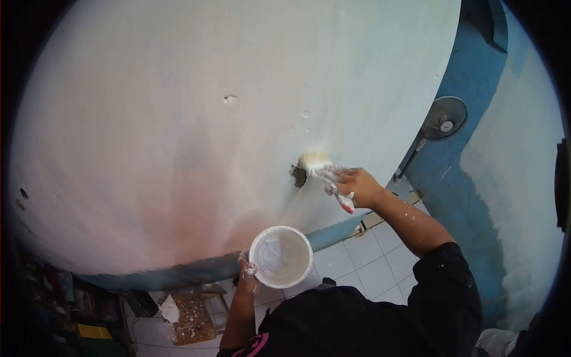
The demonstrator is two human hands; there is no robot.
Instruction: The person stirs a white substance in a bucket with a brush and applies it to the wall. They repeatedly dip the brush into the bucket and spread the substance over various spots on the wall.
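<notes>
My right hand (355,185) grips a paintbrush (326,171) whose pale bristles press against the white wall (178,131), right beside a dark rough hole (298,176) in the plaster. The brush handle, red at its end, sticks out below my fingers. My left hand (247,275) holds a white plastic bucket (281,256) by its rim, low and close to my body. The bucket looks almost empty, with a thin white film inside.
A blue band runs along the wall's base (178,275). A wall fan (444,119) hangs on the blue corner to the right. White floor tiles (369,262) lie below. A paint-spattered stool (193,315) and cluttered shelves (65,303) stand at lower left.
</notes>
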